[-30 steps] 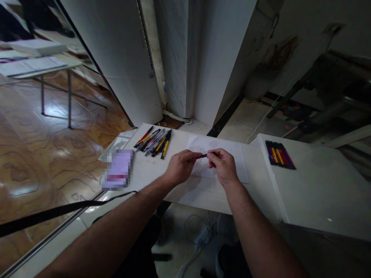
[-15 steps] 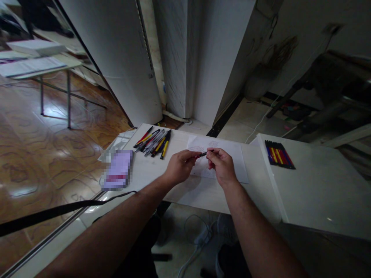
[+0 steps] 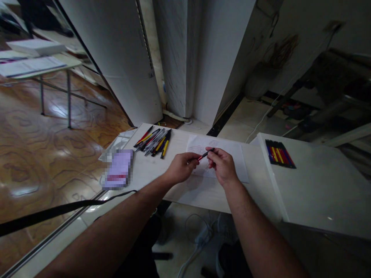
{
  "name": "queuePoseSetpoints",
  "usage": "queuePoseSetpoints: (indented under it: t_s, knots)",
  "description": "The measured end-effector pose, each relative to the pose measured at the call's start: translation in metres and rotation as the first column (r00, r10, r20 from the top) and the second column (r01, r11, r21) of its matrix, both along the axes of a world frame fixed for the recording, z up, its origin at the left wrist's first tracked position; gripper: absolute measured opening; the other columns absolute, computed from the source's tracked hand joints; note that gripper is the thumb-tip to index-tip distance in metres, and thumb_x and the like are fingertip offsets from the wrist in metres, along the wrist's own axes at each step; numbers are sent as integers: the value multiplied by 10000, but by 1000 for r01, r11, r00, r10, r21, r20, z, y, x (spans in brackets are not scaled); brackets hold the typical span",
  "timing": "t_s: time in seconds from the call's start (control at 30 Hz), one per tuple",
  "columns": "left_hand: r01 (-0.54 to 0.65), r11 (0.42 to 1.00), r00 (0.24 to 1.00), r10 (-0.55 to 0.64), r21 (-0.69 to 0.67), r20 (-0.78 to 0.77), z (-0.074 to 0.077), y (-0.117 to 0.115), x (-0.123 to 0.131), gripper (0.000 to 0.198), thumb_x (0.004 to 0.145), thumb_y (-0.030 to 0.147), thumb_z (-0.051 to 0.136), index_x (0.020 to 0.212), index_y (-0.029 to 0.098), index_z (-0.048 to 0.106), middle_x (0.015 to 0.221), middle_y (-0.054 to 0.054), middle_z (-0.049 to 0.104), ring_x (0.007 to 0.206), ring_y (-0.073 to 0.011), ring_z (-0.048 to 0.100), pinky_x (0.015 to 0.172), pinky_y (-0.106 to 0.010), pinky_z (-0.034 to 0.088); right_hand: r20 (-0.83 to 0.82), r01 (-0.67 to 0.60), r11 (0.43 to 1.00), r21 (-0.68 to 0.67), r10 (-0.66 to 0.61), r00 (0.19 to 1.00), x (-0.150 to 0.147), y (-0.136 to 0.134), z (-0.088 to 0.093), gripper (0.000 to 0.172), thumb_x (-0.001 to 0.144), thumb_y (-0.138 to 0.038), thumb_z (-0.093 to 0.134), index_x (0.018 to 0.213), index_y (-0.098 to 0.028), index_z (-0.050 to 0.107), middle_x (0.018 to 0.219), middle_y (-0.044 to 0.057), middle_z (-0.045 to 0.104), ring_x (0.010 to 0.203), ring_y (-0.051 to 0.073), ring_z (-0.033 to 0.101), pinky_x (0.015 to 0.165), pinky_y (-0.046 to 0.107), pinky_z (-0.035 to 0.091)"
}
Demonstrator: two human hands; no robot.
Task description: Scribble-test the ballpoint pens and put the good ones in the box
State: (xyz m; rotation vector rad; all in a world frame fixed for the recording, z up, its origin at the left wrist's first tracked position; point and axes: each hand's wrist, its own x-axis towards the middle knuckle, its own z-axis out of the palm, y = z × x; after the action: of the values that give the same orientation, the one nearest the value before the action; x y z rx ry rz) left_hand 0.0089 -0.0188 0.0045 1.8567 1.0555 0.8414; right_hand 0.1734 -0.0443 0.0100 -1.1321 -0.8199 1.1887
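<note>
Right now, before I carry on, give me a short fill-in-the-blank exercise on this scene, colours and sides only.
1. The left hand pinches the two-tone pen at its ____ end.
2. The right hand holds that pen near its ____ end.
3. The jumbled pens lie to the ____ of the paper sheet.
4. The neatly aligned pens lie to its ____.

Missing words: red; black; left; right.

A slim red-and-black pen (image 3: 205, 154) is held slantwise over white paper (image 3: 239, 166).

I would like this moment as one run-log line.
left hand: red-and-black pen, red end | right hand: same pen, black end | below pen: marked paper | far left: loose pens | far right: aligned pens
</note>
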Motion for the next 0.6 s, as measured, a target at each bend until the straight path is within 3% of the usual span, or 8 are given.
queuePoseSetpoints:
  t_s: [0.2, 0.37, 0.5, 0.6]
  knots:
    - [-31, 997, 999, 33, 76, -35, 3, -1, 0, 209, 802, 197, 582, 956, 158, 719, 817, -31, 728, 686, -139, 628, 655, -248, 504, 76, 21, 999, 32, -23, 997, 0, 1, -5, 210, 695, -344, 735, 797, -166, 692, 596, -41, 571, 474, 72, 448, 430, 208, 381]
    - [-54, 995, 997, 58, 83, -54, 3, -1, 0, 201, 765, 188, 628, 943, 165, 718, 849, -24, 727, 721, -137, 618, 687, -245, 490, 179, 86, 995, 48, -93, 979, -1, 2, -11, 288, 685, -412, 761, 664, -177, 597, 525, -55, 545, 436, 70, 453, 436, 210, 373]
    - [-68, 996, 996, 71, 48, -56, 4, -2, 0, 196, 778, 227, 627, 936, 166, 725, 834, -26, 728, 706, -140, 612, 674, -248, 476, 134, 75, 997, 37, -79, 988, -2, 2, -9, 286, 684, -412, 768, 692, -175, 607, 551, -52, 557, 433, 64, 442, 423, 210, 362]
    - [-53, 999, 998, 52, -15, -35, 5, -1, 1, 236, 809, 281, 601, 962, 159, 733, 836, -40, 735, 708, -152, 621, 659, -255, 471, 40, 21, 1000, 19, -22, 999, -2, 2, -6, 266, 695, -387, 753, 820, -165, 677, 609, -40, 575, 458, 65, 440, 416, 209, 367]
